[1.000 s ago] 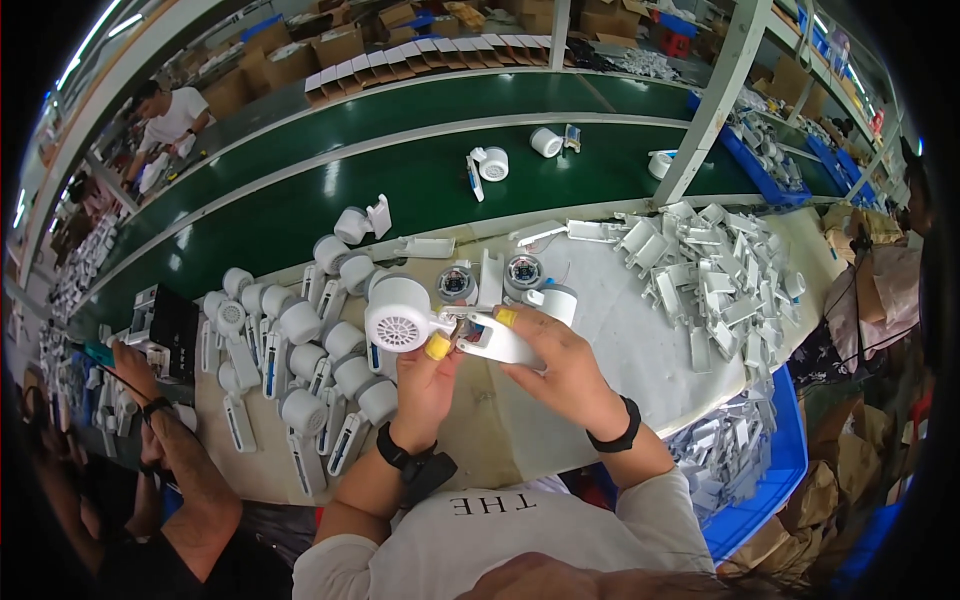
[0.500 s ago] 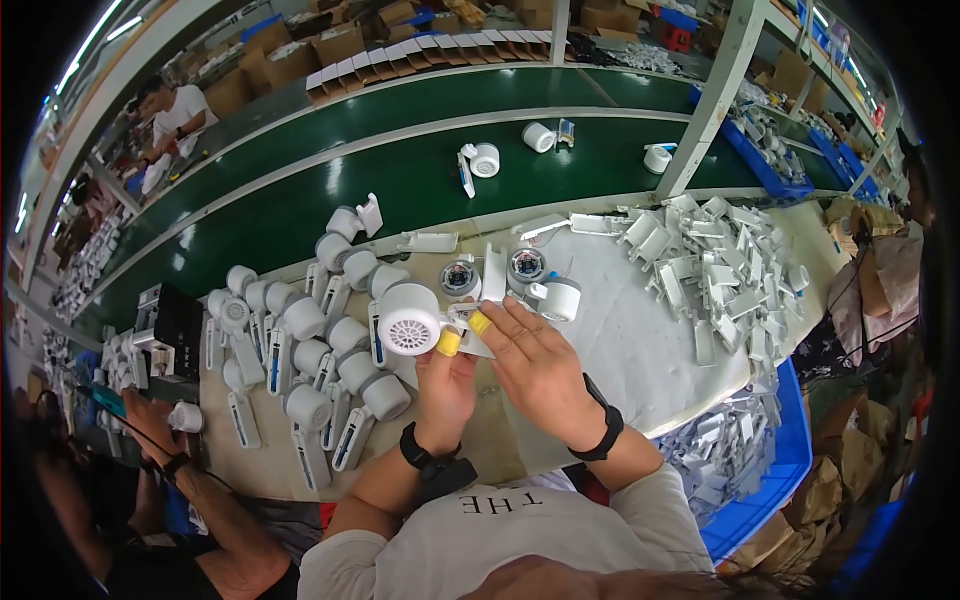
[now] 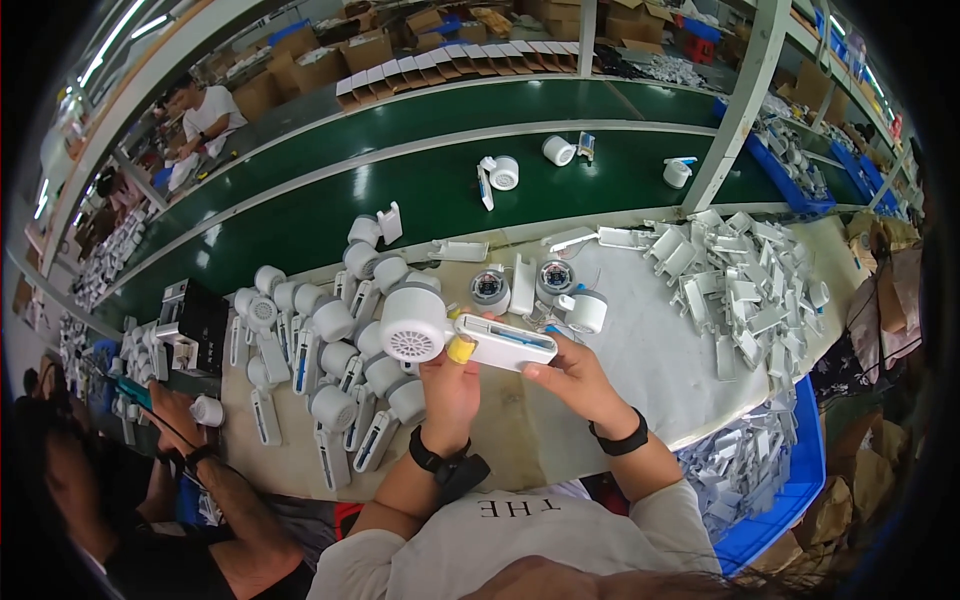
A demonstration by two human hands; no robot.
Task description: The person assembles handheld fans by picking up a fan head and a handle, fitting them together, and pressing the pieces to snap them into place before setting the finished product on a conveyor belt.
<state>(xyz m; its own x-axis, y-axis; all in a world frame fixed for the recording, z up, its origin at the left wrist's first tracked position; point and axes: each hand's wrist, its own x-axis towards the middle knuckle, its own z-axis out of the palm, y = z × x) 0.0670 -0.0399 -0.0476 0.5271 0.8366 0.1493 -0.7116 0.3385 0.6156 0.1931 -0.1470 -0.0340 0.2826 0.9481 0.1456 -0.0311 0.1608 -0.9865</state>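
Note:
Both my hands hold a white handheld fan [image 3: 505, 343] with a round grilled head [image 3: 414, 322] and a long handle. Inside the handle's open slot a blue strip shows. My left hand [image 3: 450, 395] grips it from below where the head meets the handle; a yellow cover [image 3: 461, 348] sits on one of its fingers. My right hand [image 3: 580, 385] pinches the handle's far right end, thumb in front. Just beyond the handle stand two round housings with exposed circuitry, one of them a grey-rimmed cup [image 3: 490, 289], a white handle shell [image 3: 522, 284] between them.
Many similar fans [image 3: 333, 318] crowd the table's left. White shells form a heap [image 3: 740, 285] at right, above a blue bin [image 3: 808, 450] of more parts. Beyond runs a green conveyor [image 3: 420, 180] with several pieces. A co-worker's hand [image 3: 175, 415] holds a tool at left.
My right hand has shifted from over the handle to its right end, uncovering the slot. The handle now points right. The whole view has shifted slightly.

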